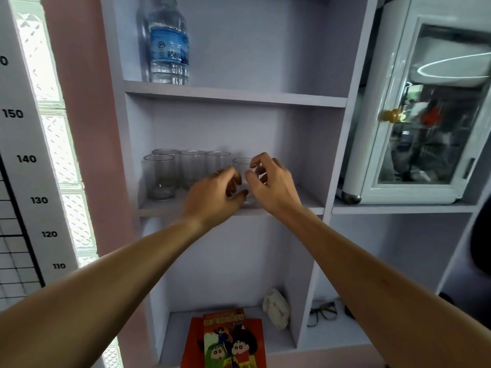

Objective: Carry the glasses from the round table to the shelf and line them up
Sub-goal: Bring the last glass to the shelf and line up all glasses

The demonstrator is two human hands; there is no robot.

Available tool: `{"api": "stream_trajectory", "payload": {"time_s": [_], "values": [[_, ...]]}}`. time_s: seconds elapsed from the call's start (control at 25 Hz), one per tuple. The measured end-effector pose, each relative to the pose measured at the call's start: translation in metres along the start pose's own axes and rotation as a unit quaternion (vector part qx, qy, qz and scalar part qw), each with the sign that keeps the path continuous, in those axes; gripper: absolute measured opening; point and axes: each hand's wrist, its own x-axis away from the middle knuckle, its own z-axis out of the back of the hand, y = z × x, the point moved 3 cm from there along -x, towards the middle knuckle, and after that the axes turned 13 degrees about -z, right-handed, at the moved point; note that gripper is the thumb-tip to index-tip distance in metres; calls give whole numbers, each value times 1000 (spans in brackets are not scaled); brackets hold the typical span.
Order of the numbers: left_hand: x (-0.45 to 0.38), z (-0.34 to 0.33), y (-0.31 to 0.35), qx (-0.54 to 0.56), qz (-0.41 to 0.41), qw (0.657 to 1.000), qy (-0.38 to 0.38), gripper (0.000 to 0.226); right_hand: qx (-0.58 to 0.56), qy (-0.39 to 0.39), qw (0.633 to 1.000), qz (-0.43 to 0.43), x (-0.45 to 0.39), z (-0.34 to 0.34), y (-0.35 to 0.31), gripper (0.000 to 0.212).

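Note:
Several clear glasses stand in a row on the middle shelf (170, 207) of a pale lilac unit, with one glass (159, 179) in front at the left. The rightmost glass (242, 164) stands on the shelf board between my two hands. My left hand (215, 192) curls against its left side, thumb low near the base. My right hand (271, 181) holds its right side, index finger at the rim and thumb on the wall. My hands hide most of this glass. The round table is out of view.
A water bottle (168, 46) stands on the shelf above. On the bottom shelf lie a comic book (228, 341) and a crumpled white cloth (276, 308). Spectacles (322, 313) lie in the compartment to the right. A glass-door cabinet (425, 107) stands at upper right.

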Motion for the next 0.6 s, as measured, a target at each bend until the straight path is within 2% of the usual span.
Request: {"api": "stream_trajectory", "payload": {"time_s": [0.16,0.6], "values": [[-7,-14,0,20,2,999,-36,30,-9,-8,999,-48,-7,9,13,33],[-10,-22,-9,-7,36,997,-74,52,-2,-31,997,-77,-15,-1,19,55]]}}
